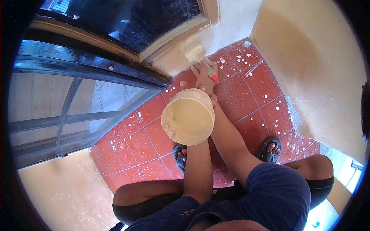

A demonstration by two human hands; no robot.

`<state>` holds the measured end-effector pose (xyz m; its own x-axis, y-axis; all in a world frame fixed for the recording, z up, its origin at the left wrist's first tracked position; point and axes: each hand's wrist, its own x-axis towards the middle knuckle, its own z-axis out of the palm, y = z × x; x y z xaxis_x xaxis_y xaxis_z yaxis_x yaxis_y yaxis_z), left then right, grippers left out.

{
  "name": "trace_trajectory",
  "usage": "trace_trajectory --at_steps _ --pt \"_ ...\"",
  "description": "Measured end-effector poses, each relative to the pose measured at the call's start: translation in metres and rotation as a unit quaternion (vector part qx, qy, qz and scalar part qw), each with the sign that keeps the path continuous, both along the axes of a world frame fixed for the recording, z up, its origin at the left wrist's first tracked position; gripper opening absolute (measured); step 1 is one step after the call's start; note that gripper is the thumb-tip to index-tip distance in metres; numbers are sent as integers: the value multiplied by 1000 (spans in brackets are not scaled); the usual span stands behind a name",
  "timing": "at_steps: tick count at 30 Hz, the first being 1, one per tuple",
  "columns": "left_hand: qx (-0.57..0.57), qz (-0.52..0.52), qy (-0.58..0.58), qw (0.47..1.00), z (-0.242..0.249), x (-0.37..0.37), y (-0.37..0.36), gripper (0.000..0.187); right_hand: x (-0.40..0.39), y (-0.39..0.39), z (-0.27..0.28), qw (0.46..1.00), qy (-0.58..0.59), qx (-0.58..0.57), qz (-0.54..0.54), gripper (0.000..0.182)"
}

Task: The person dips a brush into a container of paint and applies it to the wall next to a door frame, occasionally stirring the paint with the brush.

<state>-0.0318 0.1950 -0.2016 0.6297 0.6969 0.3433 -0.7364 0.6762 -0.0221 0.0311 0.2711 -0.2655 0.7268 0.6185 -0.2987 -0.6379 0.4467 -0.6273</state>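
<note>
A pale, paint-smeared tub [188, 117] sits in front of me, its inside cream-coloured. My left hand [213, 99] is closed round it from beneath; only some fingertips show past its far rim, and the palm is hidden. Just beyond the tub, my right hand [206, 77] grips a paintbrush [193, 51] by its handle, which has a red end. The wide bristles are coated in cream paint and overlap the low wall [169, 61] under the window frame.
Red floor tiles [235, 92] carry many white paint spots. To the left stands a dark-framed screen door [73, 111]; above is a wood-framed window [154, 23]. A beige wall [312, 69] rises on the right. My sandalled feet [269, 150] are beneath me.
</note>
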Motion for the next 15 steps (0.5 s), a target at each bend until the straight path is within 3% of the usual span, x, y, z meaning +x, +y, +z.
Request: trace_trajectory --at_steps 3,5,8,11,15 --pt "60 14 29 998 -7 -4 10 43 0 -5 -15 1000 8 -7 12 25" --pt "36 19 75 996 -1 -4 5 44 -4 -8 -7 999 24 -19 19 24" --pt "-8 38 87 995 9 -4 -6 44 -6 -13 16 993 -30 108 -43 23" --pt "35 22 30 999 -26 -7 4 46 -3 2 -2 1000 -20 15 12 31" --pt "28 25 38 999 -8 -3 4 48 -10 -5 -39 999 20 -37 21 20"
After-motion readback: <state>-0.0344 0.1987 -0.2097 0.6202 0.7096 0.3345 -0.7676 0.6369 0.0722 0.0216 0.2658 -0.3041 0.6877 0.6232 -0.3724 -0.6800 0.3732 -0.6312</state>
